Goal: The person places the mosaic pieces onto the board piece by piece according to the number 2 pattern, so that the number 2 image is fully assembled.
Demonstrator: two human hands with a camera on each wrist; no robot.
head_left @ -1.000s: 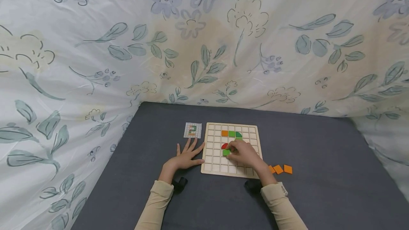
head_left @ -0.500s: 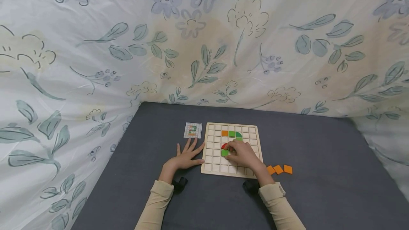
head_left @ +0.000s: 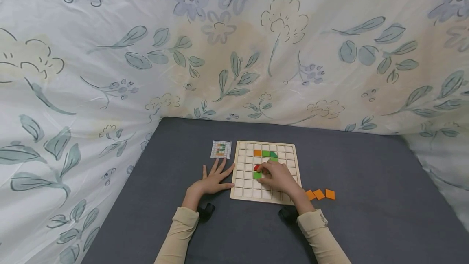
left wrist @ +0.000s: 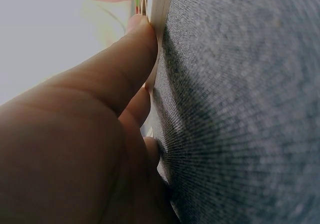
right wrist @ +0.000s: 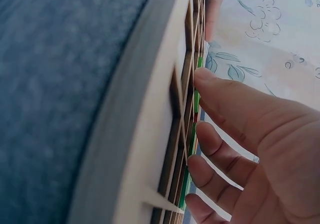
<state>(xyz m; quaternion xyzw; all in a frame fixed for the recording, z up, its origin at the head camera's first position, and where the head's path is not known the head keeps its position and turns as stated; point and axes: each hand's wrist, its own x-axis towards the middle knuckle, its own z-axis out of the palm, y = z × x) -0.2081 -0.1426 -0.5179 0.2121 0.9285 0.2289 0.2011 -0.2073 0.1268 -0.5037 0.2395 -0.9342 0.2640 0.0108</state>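
My right hand [head_left: 279, 176] is over the wooden grid board [head_left: 239, 192], its thumb and index finger pinching a green square tile [head_left: 257, 175]. That tile lies at a cell just below a red curved piece [head_left: 257, 168], which the fingertips partly cover. In the right wrist view the thumb touches the green tile's edge, low at the board. The left hand [head_left: 212, 183] lies spread on the table, with thumb and finger touching the board's left edge. Higher on the board sit an orange square [head_left: 258, 153], a green square [head_left: 266, 154] and a dark green quarter-round piece [head_left: 273, 154].
A small printed card [head_left: 221, 150] lies left of the board, with a coloured figure on a grid. Orange tiles [head_left: 319, 194] rest on the dark cloth right of the board, near the right forearm. A floral curtain [head_left: 234, 52] hangs behind the table.
My right hand has shifted slightly left with the green square tile, which now lies squarer to the grid below the red piece. The left hand has stayed still.
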